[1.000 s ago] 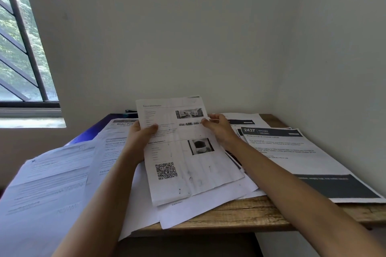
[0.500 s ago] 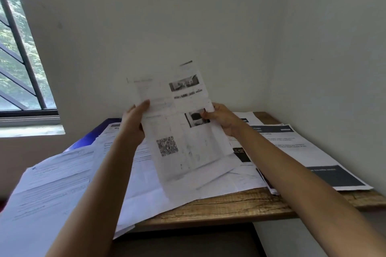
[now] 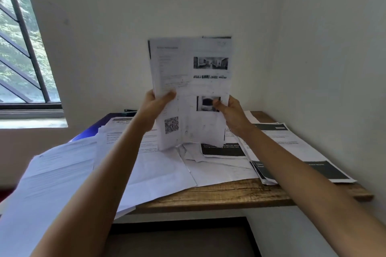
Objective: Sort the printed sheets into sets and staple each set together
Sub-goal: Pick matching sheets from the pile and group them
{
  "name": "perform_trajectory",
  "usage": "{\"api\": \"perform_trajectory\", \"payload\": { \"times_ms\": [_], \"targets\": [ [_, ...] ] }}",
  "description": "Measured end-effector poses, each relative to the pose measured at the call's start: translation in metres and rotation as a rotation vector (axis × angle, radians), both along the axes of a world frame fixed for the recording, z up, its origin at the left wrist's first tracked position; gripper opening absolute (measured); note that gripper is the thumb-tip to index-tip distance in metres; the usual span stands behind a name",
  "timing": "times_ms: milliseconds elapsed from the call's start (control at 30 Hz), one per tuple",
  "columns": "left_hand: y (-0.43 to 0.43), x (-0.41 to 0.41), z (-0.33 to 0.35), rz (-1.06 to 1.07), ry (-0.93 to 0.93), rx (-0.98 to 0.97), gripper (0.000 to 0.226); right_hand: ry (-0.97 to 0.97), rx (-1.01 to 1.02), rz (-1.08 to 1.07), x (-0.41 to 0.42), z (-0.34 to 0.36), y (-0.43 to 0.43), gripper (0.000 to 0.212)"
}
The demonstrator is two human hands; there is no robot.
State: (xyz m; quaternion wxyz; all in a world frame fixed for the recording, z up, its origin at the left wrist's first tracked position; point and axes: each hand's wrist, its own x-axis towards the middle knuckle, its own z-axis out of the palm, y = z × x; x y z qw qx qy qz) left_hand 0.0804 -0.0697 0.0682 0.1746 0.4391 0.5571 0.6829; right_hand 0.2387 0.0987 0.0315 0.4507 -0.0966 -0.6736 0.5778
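Printed sheets (image 3: 163, 171) lie in overlapping layers across most of what I can see, the left pile (image 3: 62, 173) hanging out past the desk's edge. On the right lies a stack with black banners (image 3: 302, 152), its near corner over the front edge. The wooden desk (image 3: 229, 194) itself shows only as a bare strip along the front, tucked into the corner of the white walls, with a barred window (image 3: 23, 52) off to the left.

Above the spread, both hands hold up a sheaf of pages (image 3: 194, 87), nearly upright and facing me — a second edge peeks out behind the top and left side, so it is more than one sheet. Its lower edge curls close over the papers below; I cannot tell whether it touches them. The left hand (image 3: 155, 108) pinches the left margin, thumb pressed on the front and fingers curled behind. The right hand (image 3: 231, 110) grips the right margin the same way, its thumb lying across the lower printed photo (image 3: 205, 103). Below the left thumb sits a QR code (image 3: 171, 125).
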Motion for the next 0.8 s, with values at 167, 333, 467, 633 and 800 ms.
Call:
{"api": "perform_trajectory", "payload": {
  "times_ms": [167, 333, 467, 633, 800],
  "targets": [
    [-0.001, 0.000, -0.031, 0.028, 0.024, -0.114, 0.029, -0.124, -0.007, -0.012, 0.002, -0.022, -0.003, 0.025],
    [-0.003, 0.001, -0.020, 0.046, 0.011, -0.160, 0.028, -0.160, 0.082, -0.100, 0.001, -0.006, -0.008, 0.016],
    [-0.018, -0.008, -0.007, -0.092, -0.092, -0.189, 0.034, -0.252, 0.041, -0.063, 0.005, 0.011, -0.009, 0.011],
    [-0.035, -0.026, -0.013, -0.256, -0.278, -0.205, 0.048, -0.443, -0.131, 0.048, 0.010, -0.002, -0.020, 0.014],
    [-0.029, -0.036, -0.037, -0.058, -0.434, -0.168, 0.026, -0.628, -0.107, 0.124, 0.009, -0.015, -0.037, 0.022]
  ]
}}
